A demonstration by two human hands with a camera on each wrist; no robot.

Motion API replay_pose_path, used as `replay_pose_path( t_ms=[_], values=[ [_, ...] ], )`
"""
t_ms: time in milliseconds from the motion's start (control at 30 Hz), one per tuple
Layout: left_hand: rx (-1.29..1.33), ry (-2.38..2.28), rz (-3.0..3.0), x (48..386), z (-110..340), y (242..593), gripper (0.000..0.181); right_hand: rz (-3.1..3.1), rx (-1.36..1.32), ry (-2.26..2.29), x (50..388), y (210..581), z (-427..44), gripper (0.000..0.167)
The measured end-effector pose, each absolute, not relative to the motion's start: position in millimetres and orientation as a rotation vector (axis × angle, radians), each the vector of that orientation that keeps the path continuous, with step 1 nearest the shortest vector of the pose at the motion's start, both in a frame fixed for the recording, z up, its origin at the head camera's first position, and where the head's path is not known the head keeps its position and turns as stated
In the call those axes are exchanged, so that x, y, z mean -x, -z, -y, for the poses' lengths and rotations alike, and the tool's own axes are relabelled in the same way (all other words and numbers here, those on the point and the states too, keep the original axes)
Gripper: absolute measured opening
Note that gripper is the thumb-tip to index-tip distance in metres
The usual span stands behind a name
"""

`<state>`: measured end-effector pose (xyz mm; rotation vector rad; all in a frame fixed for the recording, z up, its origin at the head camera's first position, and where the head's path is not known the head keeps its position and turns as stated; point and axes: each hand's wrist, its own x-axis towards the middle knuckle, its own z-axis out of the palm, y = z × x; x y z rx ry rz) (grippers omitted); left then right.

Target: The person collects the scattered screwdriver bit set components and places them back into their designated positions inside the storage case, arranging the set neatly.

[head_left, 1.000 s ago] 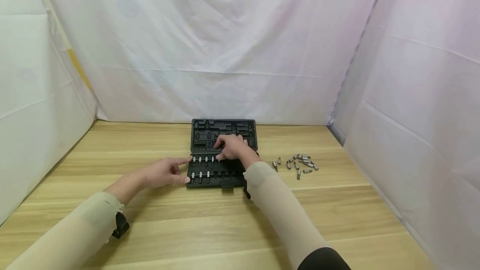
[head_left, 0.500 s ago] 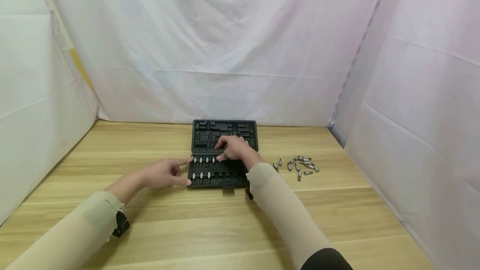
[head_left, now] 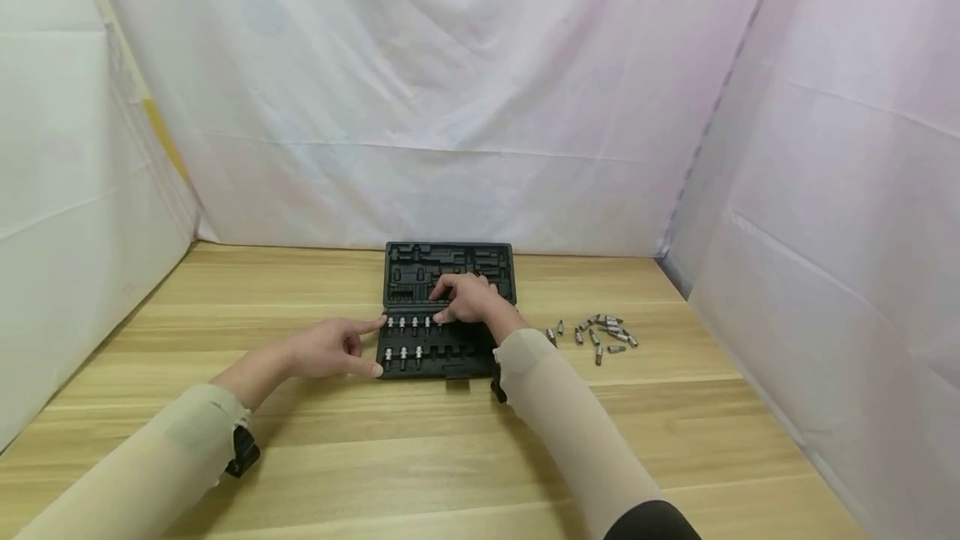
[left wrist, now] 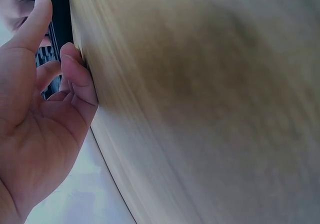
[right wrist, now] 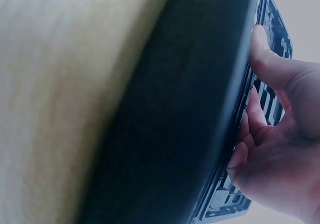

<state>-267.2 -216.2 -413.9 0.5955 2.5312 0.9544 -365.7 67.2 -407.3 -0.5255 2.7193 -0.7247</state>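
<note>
A black plastic case (head_left: 420, 367) lies opened flat on the table, its moulded lid (head_left: 450, 250) at the back. Silver bit sockets (head_left: 415, 324) stand in two rows in its left part. My left hand (head_left: 326, 347) steadies the case's left side, index finger at the upper part and thumb at the lower front corner. Over the middle of the case is my right hand (head_left: 470, 298), its thumb pressing at a bit socket in the back row, mostly hidden under it. The right index finger arches apart above the hinge. In the right wrist view the right thumb (right wrist: 265, 58) touches the case.
Several loose bit sockets (head_left: 611, 330) lie scattered on the wooden table (head_left: 337, 457) right of the case. A small latch (head_left: 457, 373) sticks out at the case's front edge. White cloth (head_left: 420, 107) hangs behind and on both sides.
Both hands stay in place on the case. The whole head view has shifted slightly; no bit socket has visibly moved.
</note>
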Motion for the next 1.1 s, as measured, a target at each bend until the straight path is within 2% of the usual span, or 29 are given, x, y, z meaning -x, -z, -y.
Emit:
replay_pose_path(
  t_ms=[233,400,867,1100],
  values=[
    [-0.606,-0.960,-2.535,266.1,213.6,417.6,0.098,-2.695,0.602,0.746,366.9,412.1,-78.0,0.037],
    [-0.612,-0.969,-2.537,266.9,210.9,419.7,0.098,-2.633,0.709,0.924,362.0,405.1,-103.6,0.037],
    [-0.668,-0.968,-2.532,271.9,209.6,416.9,0.097,-2.702,0.651,0.972,345.1,383.7,-236.9,0.038],
    [-0.622,-0.977,-2.523,271.3,211.4,416.7,0.098,-2.757,0.617,0.881,335.2,388.7,-298.5,0.025]
  ],
)
